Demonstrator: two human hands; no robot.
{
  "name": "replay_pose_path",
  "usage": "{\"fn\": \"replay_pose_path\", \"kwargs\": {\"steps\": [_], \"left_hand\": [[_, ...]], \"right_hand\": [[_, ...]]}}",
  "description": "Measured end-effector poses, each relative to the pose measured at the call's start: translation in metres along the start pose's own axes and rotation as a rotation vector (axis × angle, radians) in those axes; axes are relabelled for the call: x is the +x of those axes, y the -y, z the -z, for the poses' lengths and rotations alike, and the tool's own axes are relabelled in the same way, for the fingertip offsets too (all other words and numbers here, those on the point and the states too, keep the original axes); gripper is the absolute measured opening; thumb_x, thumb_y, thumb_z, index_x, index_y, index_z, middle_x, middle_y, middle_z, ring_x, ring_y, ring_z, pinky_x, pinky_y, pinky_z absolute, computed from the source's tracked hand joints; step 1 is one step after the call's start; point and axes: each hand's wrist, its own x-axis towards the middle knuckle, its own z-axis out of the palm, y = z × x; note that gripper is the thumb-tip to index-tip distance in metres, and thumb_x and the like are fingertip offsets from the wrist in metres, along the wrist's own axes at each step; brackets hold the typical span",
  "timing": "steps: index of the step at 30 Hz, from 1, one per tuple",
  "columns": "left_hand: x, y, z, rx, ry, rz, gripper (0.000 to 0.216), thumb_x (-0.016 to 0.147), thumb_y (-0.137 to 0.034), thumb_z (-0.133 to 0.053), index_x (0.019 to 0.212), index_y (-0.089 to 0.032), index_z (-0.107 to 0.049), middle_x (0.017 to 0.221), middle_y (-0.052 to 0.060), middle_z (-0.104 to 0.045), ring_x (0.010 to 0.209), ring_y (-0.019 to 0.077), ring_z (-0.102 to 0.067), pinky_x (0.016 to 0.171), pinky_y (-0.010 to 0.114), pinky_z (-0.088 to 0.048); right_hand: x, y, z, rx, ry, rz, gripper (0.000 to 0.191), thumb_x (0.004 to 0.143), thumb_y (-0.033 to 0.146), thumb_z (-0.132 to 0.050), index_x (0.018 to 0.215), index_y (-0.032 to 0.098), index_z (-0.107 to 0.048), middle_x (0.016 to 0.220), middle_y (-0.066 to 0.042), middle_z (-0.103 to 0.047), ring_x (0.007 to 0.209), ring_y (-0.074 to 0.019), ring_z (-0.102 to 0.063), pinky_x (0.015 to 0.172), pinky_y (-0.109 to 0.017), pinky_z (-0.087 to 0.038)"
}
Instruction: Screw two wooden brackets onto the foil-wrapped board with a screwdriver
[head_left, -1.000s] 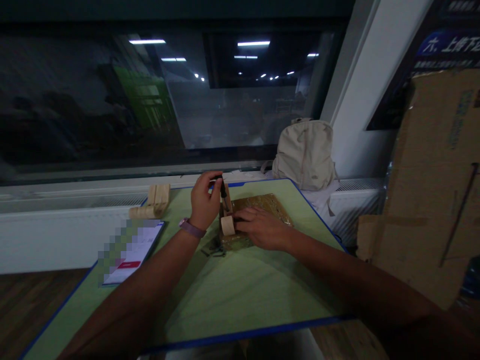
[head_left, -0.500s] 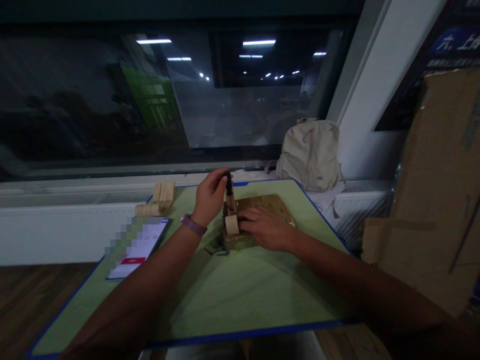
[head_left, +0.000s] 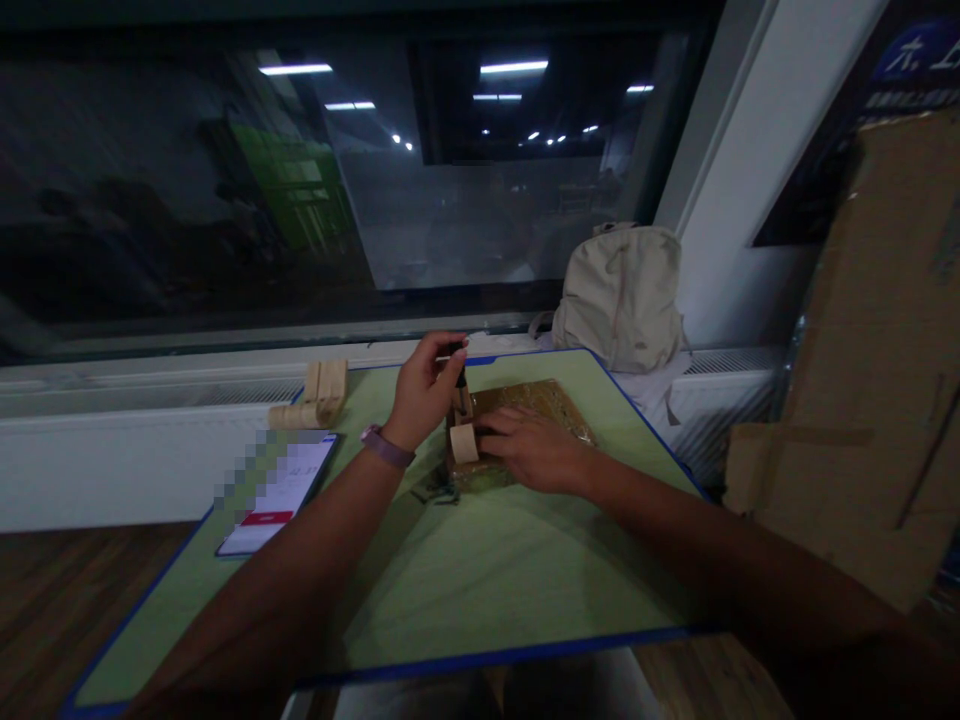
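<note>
From where I stand, the left hand [head_left: 429, 388] pinches a screwdriver [head_left: 461, 379] over the wooden piece [head_left: 465, 443] upon the taped cardboard [head_left: 559, 402], while whether the right hand [head_left: 536, 452] beside it grips, I cannot tell.

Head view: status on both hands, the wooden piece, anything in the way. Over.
Left hand holding black-handled tool. Right hand at wooden piece, atop tape-wrapped package. Nothing seen blocking.
</note>
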Motion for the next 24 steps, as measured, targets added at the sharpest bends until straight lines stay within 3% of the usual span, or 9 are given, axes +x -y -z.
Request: {"fn": "replay_pose_path", "kwargs": {"steps": [3,7,10,14,17,21,24], "left_hand": [[0.0023,-0.0027,0.0041,0.11,-0.041,-0.036,0.018,0.083,-0.032,-0.071,0.098,-0.021,-0.07,0.102,0.006,-0.068,0.095,0.0183,-0.065,0.078,0.029,-0.056],[0.0048,-0.0008,0.007,0.074,-0.008,-0.002,0.023,0.09,-0.028,-0.06,0.111,-0.021,-0.068,0.103,0.006,-0.072,0.097,0.019,-0.068,0.089,0.035,-0.055],[0.0045,0.0009,0.005,0.024,0.02,0.01,0.024,0.092,-0.031,-0.058,0.111,-0.021,-0.066,0.101,0.006,-0.072,0.093,0.018,-0.068,0.082,0.032,-0.056],[0.0047,-0.0006,0.0039,0.05,-0.015,0.008,0.02,0.082,-0.032,-0.071,0.098,-0.021,-0.066,0.093,0.003,-0.068,0.083,0.0152,-0.065,0.071,0.026,-0.054],[0.0055,-0.001,0.0061,0.079,-0.066,0.008,0.015,0.084,-0.031,-0.068,0.094,-0.02,-0.066,0.092,0.004,-0.067,0.083,0.0155,-0.064,0.074,0.028,-0.054],[0.0052,-0.0011,0.0078,0.071,-0.011,0.015,0.02,0.093,-0.031,-0.054,0.104,-0.02,-0.067,0.1,0.006,-0.069,0.087,0.0162,-0.065,0.08,0.031,-0.054],[0.005,-0.0025,0.0078,0.113,-0.016,-0.012,0.018,0.09,-0.033,-0.061,0.101,-0.021,-0.069,0.101,0.006,-0.065,0.09,0.0169,-0.063,0.074,0.028,-0.054]], "right_hand": [[-0.0004,-0.0012,-0.001,0.014,-0.018,0.013,0.037,0.087,0.008,-0.057,0.121,0.019,-0.064,0.133,-0.012,-0.06,0.116,-0.0261,-0.054,0.099,-0.045,-0.045],[-0.0007,-0.0016,-0.0017,0.024,-0.024,0.014,0.036,0.086,0.007,-0.057,0.12,0.019,-0.064,0.133,-0.013,-0.059,0.118,-0.0262,-0.054,0.101,-0.045,-0.044],[-0.0002,-0.0006,-0.0009,0.02,-0.016,0.004,0.036,0.087,0.007,-0.057,0.12,0.019,-0.064,0.132,-0.013,-0.06,0.116,-0.0266,-0.055,0.1,-0.045,-0.044],[0.0,-0.0001,-0.0009,0.008,-0.019,0.001,0.037,0.086,0.007,-0.058,0.121,0.018,-0.064,0.131,-0.013,-0.061,0.116,-0.0271,-0.055,0.099,-0.045,-0.045],[-0.0005,-0.0004,-0.0018,0.01,-0.024,0.003,0.038,0.086,0.007,-0.058,0.122,0.018,-0.064,0.131,-0.012,-0.061,0.117,-0.0267,-0.055,0.099,-0.045,-0.045],[-0.0009,-0.0005,-0.0013,-0.002,-0.016,-0.002,0.038,0.086,0.007,-0.057,0.121,0.019,-0.064,0.132,-0.011,-0.061,0.115,-0.0258,-0.055,0.099,-0.044,-0.045],[-0.0006,-0.0002,-0.0003,0.001,-0.015,0.0,0.039,0.085,0.007,-0.057,0.122,0.019,-0.063,0.132,-0.011,-0.06,0.116,-0.0258,-0.055,0.099,-0.044,-0.045]]}}
